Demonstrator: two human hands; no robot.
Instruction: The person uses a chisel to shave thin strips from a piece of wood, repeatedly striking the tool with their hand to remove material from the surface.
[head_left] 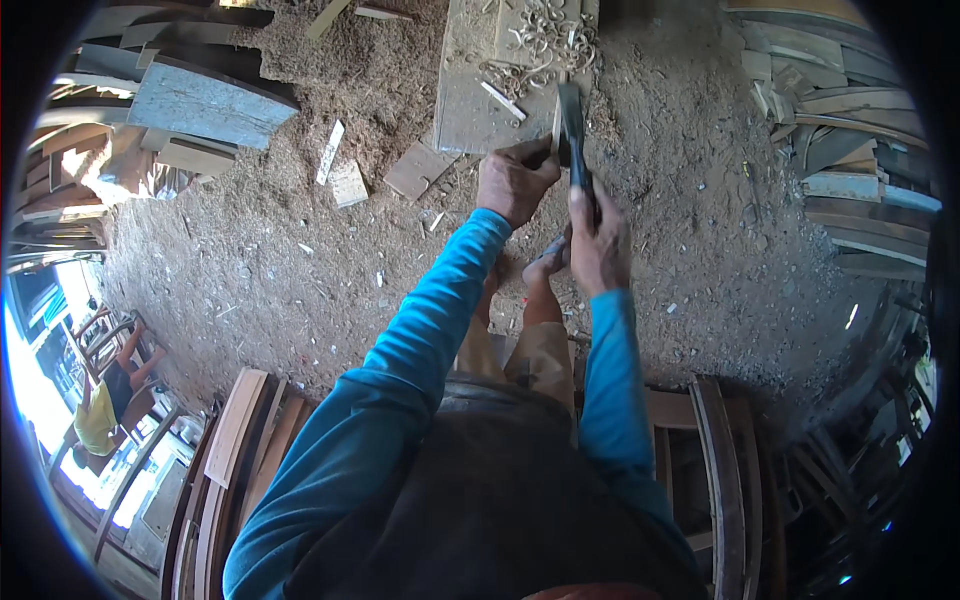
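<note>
My right hand is closed round the near end of a dark hand tool, whose far end widens into a flat blade; motion blurs the hand a little. My left hand pinches a thin wooden strip at the near edge of a wooden board. The blade lies close along the strip's right side; whether they touch I cannot tell. Curled wood shavings and a short pale stick lie on the board. My fingertips hide the strip's lower end.
Sawdust and chips cover the ground. Loose offcuts and a flat wooden piece lie left of the board. Stacked planks line the left and right. Curved timbers flank me. A person in yellow sits at the far left.
</note>
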